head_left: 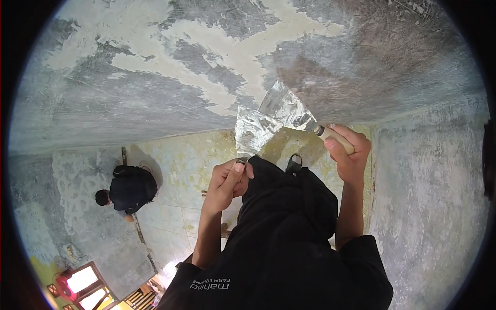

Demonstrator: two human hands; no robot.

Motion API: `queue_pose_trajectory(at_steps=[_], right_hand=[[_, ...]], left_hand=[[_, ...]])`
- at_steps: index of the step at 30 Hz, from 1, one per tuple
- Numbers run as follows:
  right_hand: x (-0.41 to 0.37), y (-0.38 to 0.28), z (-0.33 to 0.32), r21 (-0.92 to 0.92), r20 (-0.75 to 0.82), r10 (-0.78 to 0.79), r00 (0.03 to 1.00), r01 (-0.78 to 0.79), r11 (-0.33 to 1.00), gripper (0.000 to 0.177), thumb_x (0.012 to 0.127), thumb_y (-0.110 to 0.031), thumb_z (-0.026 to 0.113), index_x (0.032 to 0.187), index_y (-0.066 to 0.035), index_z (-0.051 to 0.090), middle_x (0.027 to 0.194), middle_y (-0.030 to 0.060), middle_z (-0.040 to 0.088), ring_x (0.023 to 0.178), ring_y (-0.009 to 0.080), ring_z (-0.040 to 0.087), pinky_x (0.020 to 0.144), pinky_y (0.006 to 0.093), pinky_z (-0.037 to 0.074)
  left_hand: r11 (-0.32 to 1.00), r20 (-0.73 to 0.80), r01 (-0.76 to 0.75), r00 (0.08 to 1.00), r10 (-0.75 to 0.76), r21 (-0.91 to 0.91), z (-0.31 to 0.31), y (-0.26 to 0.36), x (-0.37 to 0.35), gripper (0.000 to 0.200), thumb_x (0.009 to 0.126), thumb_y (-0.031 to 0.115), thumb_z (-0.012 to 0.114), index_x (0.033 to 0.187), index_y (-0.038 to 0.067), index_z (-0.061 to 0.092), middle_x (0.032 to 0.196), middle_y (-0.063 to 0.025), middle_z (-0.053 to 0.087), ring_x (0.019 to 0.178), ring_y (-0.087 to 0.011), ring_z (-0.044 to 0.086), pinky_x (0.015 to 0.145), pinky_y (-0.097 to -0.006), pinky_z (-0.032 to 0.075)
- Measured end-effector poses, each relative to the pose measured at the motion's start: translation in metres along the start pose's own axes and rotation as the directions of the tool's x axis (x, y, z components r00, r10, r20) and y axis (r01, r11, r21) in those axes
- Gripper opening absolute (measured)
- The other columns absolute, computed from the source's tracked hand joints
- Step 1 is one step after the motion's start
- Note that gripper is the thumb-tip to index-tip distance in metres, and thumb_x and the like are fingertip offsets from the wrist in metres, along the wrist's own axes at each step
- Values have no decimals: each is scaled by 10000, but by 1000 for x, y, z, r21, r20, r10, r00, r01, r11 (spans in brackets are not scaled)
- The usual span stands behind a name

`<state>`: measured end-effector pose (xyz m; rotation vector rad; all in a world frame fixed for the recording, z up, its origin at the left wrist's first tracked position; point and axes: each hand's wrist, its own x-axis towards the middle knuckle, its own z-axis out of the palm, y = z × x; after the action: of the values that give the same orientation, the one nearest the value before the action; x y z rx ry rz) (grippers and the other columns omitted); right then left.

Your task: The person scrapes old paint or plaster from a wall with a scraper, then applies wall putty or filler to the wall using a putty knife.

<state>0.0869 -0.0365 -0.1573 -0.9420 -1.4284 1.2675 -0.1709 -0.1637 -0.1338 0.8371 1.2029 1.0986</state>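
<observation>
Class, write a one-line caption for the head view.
Left hand holds a smeared scraper, right hand a second scraper, before a patchily coated wall.

And here are 2 putty knives (pixel 257 130) (pixel 288 107), broad blades meeting edge over edge, both smeared with pale, wet-looking putty! The one in the left hand (pixel 231 179) points its blade between 12 and 1 o'clock, handle mostly hidden. The one in the right hand (pixel 351 151) aims at 10 o'clock, its pale handle with a dark collar trailing towards 4.
</observation>
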Motion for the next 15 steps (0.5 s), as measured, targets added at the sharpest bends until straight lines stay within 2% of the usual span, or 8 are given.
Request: queue_pose_trajectory(at_steps=[4, 7, 10, 14, 15], right_hand=[[-1, -2, 0, -59, -12, -139, 990, 138, 989, 277, 785, -92, 740, 999, 74, 686, 827, 108, 714, 710, 96, 628, 646, 234, 488], [-5, -6, 1, -71, 33, -47, 998, 49, 996, 275, 780, -97, 741, 987, 77, 687, 791, 112, 710, 668, 109, 633, 637, 229, 488], [-7, -1, 10, -104, 41, -182, 983, 185, 977, 276, 771, -102, 746, 964, 86, 685, 746, 120, 696, 615, 117, 626, 605, 220, 480], [-10, -5, 7, -94, 250, -28, 968, 53, 994, 225, 774, -114, 749, 915, 51, 693, 710, 124, 675, 590, 125, 617, 573, 235, 468], [-12, 0, 11, -70, 185, -30, 982, 44, 997, 199, 789, -120, 740, 905, 35, 696, 700, 105, 673, 576, 108, 593, 545, 240, 447]], left_hand=[[1000, 8, 5, 1000, -5, -22, 6, -2, 4, 407, 1047, 320, 398, 890, -21, 553, 544, 52, 342, 454, -26, 284, 417, -218, 218], [999, 16, 0, 1000, 0, -39, 13, -5, 5, 405, 1048, 319, 395, 898, -24, 550, 554, 47, 351, 463, -27, 294, 419, -217, 222], [999, 22, -19, 1000, 20, -44, 19, -5, 11, 396, 1048, 319, 392, 899, -15, 544, 558, 48, 352, 466, -29, 296, 423, -216, 226], [995, -35, -91, 995, 90, -42, 27, -4, 12, 388, 1046, 328, 393, 874, 8, 528, 554, 50, 346, 459, -30, 290, 419, -215, 227], [992, -52, -119, 992, 116, -51, 27, -7, 13, 387, 1046, 330, 394, 869, 11, 524, 552, 49, 345, 456, -30, 289, 417, -216, 226]])
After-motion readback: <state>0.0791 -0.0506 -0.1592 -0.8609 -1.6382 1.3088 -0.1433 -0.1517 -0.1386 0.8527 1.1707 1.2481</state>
